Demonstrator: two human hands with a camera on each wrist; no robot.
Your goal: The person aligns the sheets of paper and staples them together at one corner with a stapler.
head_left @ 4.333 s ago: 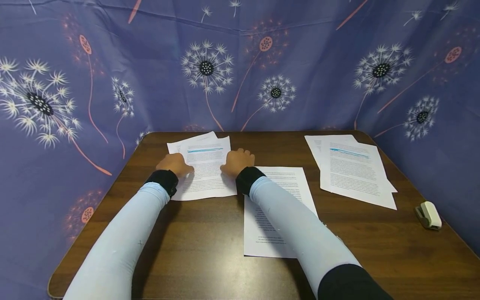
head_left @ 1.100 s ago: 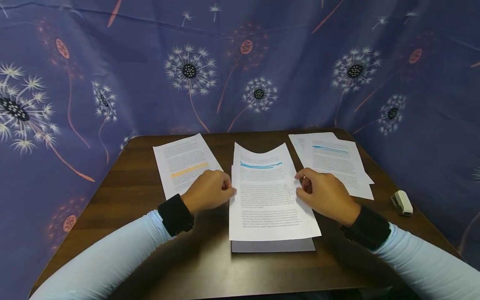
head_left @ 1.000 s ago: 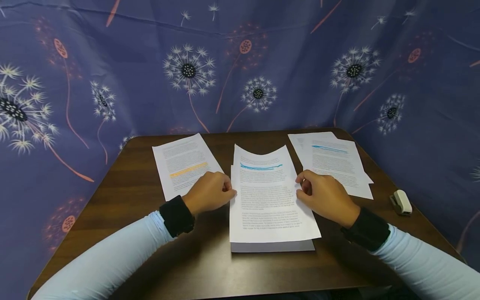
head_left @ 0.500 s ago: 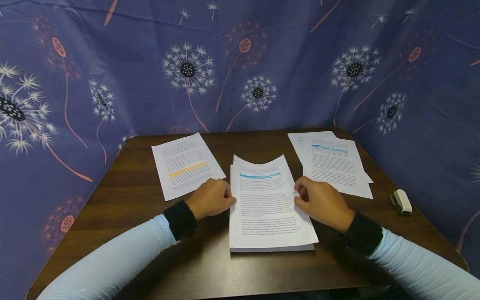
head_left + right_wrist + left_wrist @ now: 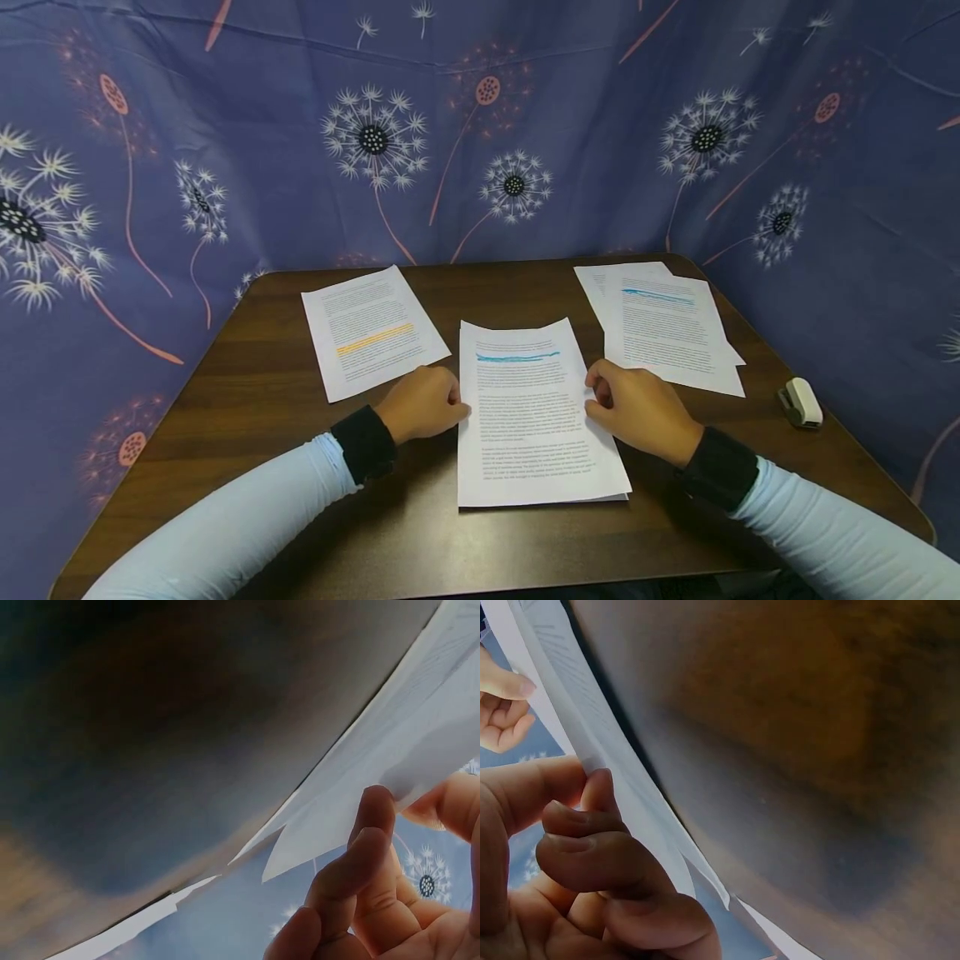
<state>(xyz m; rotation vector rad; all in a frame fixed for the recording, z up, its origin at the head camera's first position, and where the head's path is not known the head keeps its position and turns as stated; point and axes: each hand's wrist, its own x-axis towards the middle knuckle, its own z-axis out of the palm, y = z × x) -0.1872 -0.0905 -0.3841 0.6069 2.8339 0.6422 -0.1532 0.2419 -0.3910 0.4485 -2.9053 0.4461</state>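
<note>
A printed sheet of paper [image 5: 536, 425] with a blue highlighted line lies in the middle, over another sheet whose edge shows at the lower right. My left hand [image 5: 423, 402] pinches its left edge between thumb and forefinger, as the left wrist view also shows. On the opposite side my right hand [image 5: 641, 408] pinches the right edge. The sheet's far corners curl up slightly. In the right wrist view the held sheet [image 5: 330, 817] stands a little apart from the paper beneath it.
At the far left lies a page with an orange highlighted line [image 5: 367, 342]. Overlapping pages with a blue line [image 5: 667, 333] lie at the far right. A small white stapler-like object [image 5: 802, 402] sits near the right edge of the wooden table [image 5: 247, 400].
The blue-lined sheet was taken from the left pile, uncovering the orange-lined page. Both hands carried it over the middle paper and lowered it toward me, nearly covering the paper below.
</note>
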